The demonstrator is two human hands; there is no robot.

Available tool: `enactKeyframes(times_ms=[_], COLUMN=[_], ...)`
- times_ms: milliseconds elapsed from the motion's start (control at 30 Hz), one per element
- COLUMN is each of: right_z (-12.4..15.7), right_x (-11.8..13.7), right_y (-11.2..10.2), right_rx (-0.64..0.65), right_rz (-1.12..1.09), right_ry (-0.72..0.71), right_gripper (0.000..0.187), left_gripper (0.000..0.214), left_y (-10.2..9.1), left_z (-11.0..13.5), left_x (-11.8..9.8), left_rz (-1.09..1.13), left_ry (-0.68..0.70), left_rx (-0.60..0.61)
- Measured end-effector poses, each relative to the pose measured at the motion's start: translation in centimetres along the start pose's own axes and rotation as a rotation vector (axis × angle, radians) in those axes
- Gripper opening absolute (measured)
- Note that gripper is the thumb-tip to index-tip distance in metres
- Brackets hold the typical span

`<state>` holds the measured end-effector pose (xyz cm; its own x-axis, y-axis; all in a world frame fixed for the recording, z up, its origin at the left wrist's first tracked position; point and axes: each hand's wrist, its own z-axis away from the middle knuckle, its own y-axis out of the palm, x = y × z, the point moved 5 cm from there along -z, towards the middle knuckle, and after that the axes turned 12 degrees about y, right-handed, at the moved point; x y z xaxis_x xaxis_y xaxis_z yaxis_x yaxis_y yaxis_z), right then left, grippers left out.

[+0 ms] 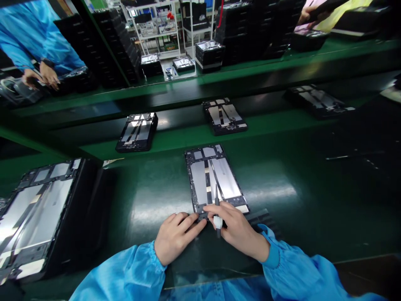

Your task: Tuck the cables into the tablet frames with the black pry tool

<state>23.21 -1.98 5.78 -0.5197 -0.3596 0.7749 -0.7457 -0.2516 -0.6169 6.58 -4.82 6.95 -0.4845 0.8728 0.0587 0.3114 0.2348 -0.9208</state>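
Observation:
An opened tablet lies flat on the green bench before me, its silver inner plate and dark ribbon cables facing up. My left hand rests at the tablet's lower left corner, fingers stretched out and the fingertips touching the edge. In my right hand are black tweezers with a white wrap around the middle, held between thumb and fingers. The pointed end faces away from me, above the silver plate. The right fingertips are at the tablet's lower edge, and they hide part of it.
At the left stands a stack topped by an opened tablet. Further tablets sit on the line beyond: one at left, one in the middle, one at right. Black tray stacks and a co-worker's hands are across.

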Motion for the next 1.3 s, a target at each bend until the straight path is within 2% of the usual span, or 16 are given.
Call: enactKeyframes(times_ms=[100,167,233,300,433,600,700,833,1100,1200,1300], right_z=[-0.2,-0.4,-0.4,-0.1,1.1,2.1,1.9,1.7,2.5,2.5,2.2], right_x=[-0.1,0.0,0.2,0.2,-0.8,-1.6,-1.4,-1.6,-4.1,-3.7,-2.5], right_y=[0.1,-0.2,-1.1,-2.2,-3.4,-2.2,-1.9,-2.5,-3.3,-3.1,-2.5], right_rx=[0.006,0.006,-0.010,-0.027,0.011,0.095,0.090,0.047,0.015,-0.002,0.054], right_rz=[0.008,-0.003,-0.064,-0.170,-0.352,-0.413,-0.349,-0.298,-0.332,-0.370,-0.394], right_ry=[0.028,0.040,0.042,0.053,0.195,0.362,0.343,0.302,0.424,0.383,0.297], right_gripper=[0.049,0.040,0.025,0.018,0.029,0.025,0.018,0.016,0.020,0.019,0.017], left_gripper=[0.034,0.035,0.035,0.036,0.035,0.033,0.033,0.033,0.034,0.034,0.032], left_y=[0.1,0.3,0.6,0.9,1.4,1.3,1.3,1.3,1.1,0.8,0.4], left_z=[-0.2,-0.3,-0.2,0.0,0.0,-0.1,0.0,0.0,0.2,0.6,0.7], left_x=[-0.1,-0.3,-0.5,-0.7,-0.9,-0.7,-0.7,-0.6,-0.4,-0.2,-0.1], left_rz=[-0.015,-0.024,-0.015,0.013,0.080,0.121,0.135,0.132,0.123,0.123,0.135], left_ry=[0.031,0.019,-0.018,-0.065,-0.125,-0.137,-0.145,-0.150,-0.132,-0.085,-0.067], left_rx=[0.004,0.021,0.034,0.041,0.046,0.029,0.024,0.018,0.006,-0.023,-0.040])
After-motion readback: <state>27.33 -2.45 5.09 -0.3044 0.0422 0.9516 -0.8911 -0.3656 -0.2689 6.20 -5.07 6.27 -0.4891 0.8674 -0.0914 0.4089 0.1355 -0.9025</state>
